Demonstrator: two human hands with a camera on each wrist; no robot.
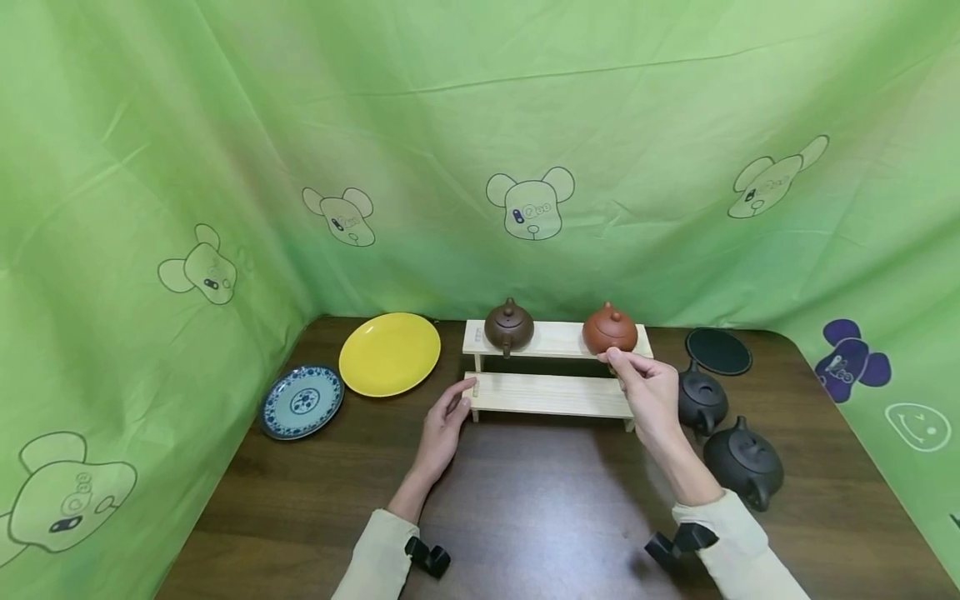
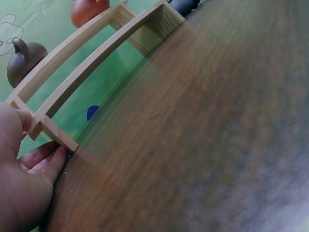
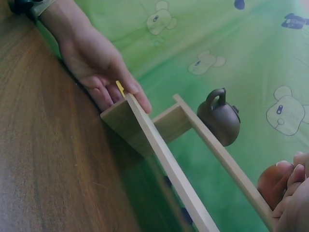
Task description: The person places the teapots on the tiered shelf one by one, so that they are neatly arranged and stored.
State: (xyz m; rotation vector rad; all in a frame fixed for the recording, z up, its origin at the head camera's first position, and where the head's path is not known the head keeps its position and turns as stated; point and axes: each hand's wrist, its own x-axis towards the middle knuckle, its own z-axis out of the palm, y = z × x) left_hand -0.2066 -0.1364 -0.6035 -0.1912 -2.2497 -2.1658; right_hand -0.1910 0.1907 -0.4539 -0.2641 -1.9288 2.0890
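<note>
A two-tier light wooden display rack (image 1: 555,394) stands on the table, with a dark brown teapot (image 1: 509,326) and a reddish clay teapot (image 1: 610,329) on its upper tier. My left hand (image 1: 441,433) grips the left end of the lower tier, fingers round its edge and leg; the left wrist view has this hand (image 2: 26,179) close up. At the front of the reddish teapot, my right hand (image 1: 651,398) pinches with thumb and fingers, hiding that part of the pot. In the right wrist view, the right hand's curled fingers (image 3: 294,186) touch the reddish teapot (image 3: 272,186).
Two black teapots, one behind (image 1: 702,398) and one nearer (image 1: 744,461), stand right of the rack. A dark round plate (image 1: 718,351) lies behind them. On the left are a yellow plate (image 1: 389,354) and a blue patterned plate (image 1: 303,402). A green curtain (image 1: 420,150) surrounds the table.
</note>
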